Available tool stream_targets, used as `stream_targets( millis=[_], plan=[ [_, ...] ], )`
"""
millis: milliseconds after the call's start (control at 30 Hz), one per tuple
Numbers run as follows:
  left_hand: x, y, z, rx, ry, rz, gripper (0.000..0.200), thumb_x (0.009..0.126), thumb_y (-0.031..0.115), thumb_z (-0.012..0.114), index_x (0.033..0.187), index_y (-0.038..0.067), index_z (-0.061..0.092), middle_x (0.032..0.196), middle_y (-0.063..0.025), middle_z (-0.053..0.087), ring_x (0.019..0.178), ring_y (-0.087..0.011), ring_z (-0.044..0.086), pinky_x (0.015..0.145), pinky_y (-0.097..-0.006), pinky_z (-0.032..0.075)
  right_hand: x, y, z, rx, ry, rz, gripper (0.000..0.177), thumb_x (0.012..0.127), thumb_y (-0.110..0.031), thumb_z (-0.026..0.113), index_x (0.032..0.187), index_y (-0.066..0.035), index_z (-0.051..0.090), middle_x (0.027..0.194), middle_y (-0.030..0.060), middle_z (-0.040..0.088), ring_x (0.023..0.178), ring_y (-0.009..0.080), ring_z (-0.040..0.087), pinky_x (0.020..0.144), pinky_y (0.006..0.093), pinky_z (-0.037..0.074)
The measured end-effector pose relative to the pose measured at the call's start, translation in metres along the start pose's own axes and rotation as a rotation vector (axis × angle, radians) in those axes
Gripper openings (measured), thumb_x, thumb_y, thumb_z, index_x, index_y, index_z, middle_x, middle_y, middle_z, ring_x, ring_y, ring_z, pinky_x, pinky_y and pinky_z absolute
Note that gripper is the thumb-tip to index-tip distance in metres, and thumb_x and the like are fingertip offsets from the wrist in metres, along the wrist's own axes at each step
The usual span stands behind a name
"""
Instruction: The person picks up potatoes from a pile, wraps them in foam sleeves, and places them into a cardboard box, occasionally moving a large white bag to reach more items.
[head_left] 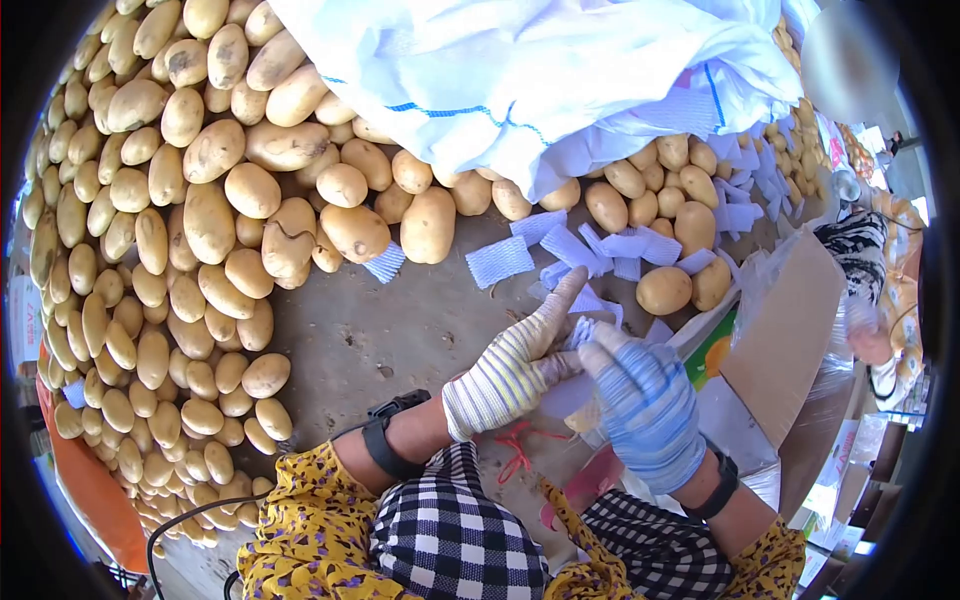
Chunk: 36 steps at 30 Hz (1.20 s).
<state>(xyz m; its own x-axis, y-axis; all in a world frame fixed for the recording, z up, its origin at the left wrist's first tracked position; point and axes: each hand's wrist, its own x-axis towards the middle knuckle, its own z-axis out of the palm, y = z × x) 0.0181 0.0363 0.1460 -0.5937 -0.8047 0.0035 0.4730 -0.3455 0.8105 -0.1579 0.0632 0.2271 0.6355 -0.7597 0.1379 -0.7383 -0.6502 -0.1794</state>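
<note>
My left hand (505,375), in a white glove with pale yellow stripes, has its index finger stretched out and its other fingers bent in. My right hand (645,410), in a blue striped glove, meets it with fingers pressed together. Pinched between the two hands is a small lilac foam net sleeve (580,332), mostly covered by the fingers. Just beyond them, more foam net sleeves (500,261) lie scattered on the floor. Two potatoes (664,291) rest beside these sleeves, near my right hand.
A large potato pile (210,235) spreads along the left and far side. White sacking (540,70) covers part of it. At right stands an open cardboard box (785,335) with plastic wrap. Red string (515,450) lies by my knees. Another person's hand (868,332) shows far right.
</note>
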Motion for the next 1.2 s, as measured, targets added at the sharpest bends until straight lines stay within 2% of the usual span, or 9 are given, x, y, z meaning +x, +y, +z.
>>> stream_targets(
  millis=[433,533,600,667,733,833,1000,1100,1200],
  plan=[
    [-0.009,0.0,0.0,-0.184,0.016,-0.029,0.08,0.092,0.015,0.062,0.153,0.009,0.011,0.144,-0.0128,0.041,0.131,-0.0213,0.041,0.109,-0.0364,0.033,0.016,-0.008,0.006,-0.119,-0.073,0.02,0.056,0.075,-0.013,0.067,0.128,-0.001,0.054,0.103,0.0123,0.064,0.084,0.0284,0.059,0.081,0.0428,0.046],
    [-0.003,-0.005,-0.041,0.37,0.178,0.08,0.076,0.085,0.014,0.069,0.149,0.01,0.028,0.141,-0.013,0.045,0.128,-0.0262,0.045,0.107,-0.0402,0.036,0.008,0.001,0.012,0.53,-0.132,0.411,0.055,0.077,-0.008,0.066,0.13,-0.002,0.053,0.108,0.0153,0.065,0.086,0.0294,0.062,0.079,0.0408,0.049],
    [0.008,0.022,-0.113,1.305,0.505,0.278,0.07,0.075,0.014,0.075,0.138,0.011,0.045,0.138,-0.014,0.045,0.128,-0.0315,0.043,0.107,-0.0423,0.035,0.01,0.0,0.001,0.837,-0.185,0.674,0.053,0.079,-0.003,0.066,0.131,-0.002,0.053,0.109,0.0112,0.067,0.09,0.0196,0.064,0.079,0.0311,0.052],
    [0.009,0.034,-0.178,2.031,0.785,0.098,0.064,0.069,0.013,0.077,0.128,0.017,0.053,0.14,-0.0144,0.041,0.132,-0.0345,0.036,0.107,-0.0497,0.033,-0.003,0.01,0.006,1.057,-0.131,0.738,0.052,0.079,-0.002,0.067,0.13,-0.003,0.054,0.107,0.0075,0.068,0.091,0.0135,0.063,0.08,0.0265,0.051],
    [0.001,0.052,-0.214,2.197,0.732,-0.361,0.061,0.071,0.012,0.076,0.127,0.021,0.054,0.139,-0.0149,0.042,0.131,-0.0358,0.038,0.105,-0.0523,0.035,-0.003,0.008,0.006,1.122,-0.183,0.74,0.044,0.079,0.001,0.065,0.123,-0.003,0.061,0.1,0.0034,0.068,0.086,0.0089,0.061,0.079,0.0238,0.05],
    [0.0,0.054,-0.244,2.125,0.801,-0.236,0.049,0.072,0.009,0.072,0.119,0.019,0.06,0.131,-0.0127,0.05,0.123,-0.0324,0.047,0.099,-0.0472,0.043,-0.005,0.004,-0.002,1.115,-0.323,0.731,0.039,0.08,0.002,0.064,0.118,-0.003,0.064,0.097,0.0031,0.068,0.084,0.0082,0.06,0.079,0.0235,0.05],
    [-0.019,0.06,-0.211,1.141,1.033,0.202,0.044,0.086,0.007,0.062,0.128,0.007,0.052,0.121,-0.0165,0.055,0.109,-0.0302,0.056,0.094,-0.0357,0.046,-0.006,0.009,0.004,1.224,-0.369,0.799,0.038,0.081,0.001,0.063,0.119,-0.003,0.064,0.098,0.0021,0.067,0.084,0.0074,0.059,0.078,0.0223,0.049],
    [-0.031,0.045,-0.13,0.374,0.806,0.142,0.048,0.099,0.029,0.05,0.136,0.002,0.039,0.126,-0.0143,0.052,0.111,-0.0238,0.057,0.085,-0.0359,0.054,-0.008,0.013,0.018,1.252,-0.285,0.818,0.043,0.085,-0.008,0.064,0.127,-0.002,0.057,0.107,0.0033,0.065,0.092,0.0079,0.058,0.081,0.023,0.048],
    [-0.019,0.014,-0.05,-0.162,0.52,0.052,0.061,0.094,0.041,0.057,0.139,0.004,0.037,0.133,-0.0137,0.047,0.122,-0.0253,0.05,0.102,-0.0434,0.042,0.006,0.01,0.019,1.61,-0.103,0.977,0.053,0.089,-0.024,0.065,0.134,-0.001,0.049,0.116,0.0062,0.06,0.103,0.0119,0.058,0.088,0.0264,0.049]
  ],
)
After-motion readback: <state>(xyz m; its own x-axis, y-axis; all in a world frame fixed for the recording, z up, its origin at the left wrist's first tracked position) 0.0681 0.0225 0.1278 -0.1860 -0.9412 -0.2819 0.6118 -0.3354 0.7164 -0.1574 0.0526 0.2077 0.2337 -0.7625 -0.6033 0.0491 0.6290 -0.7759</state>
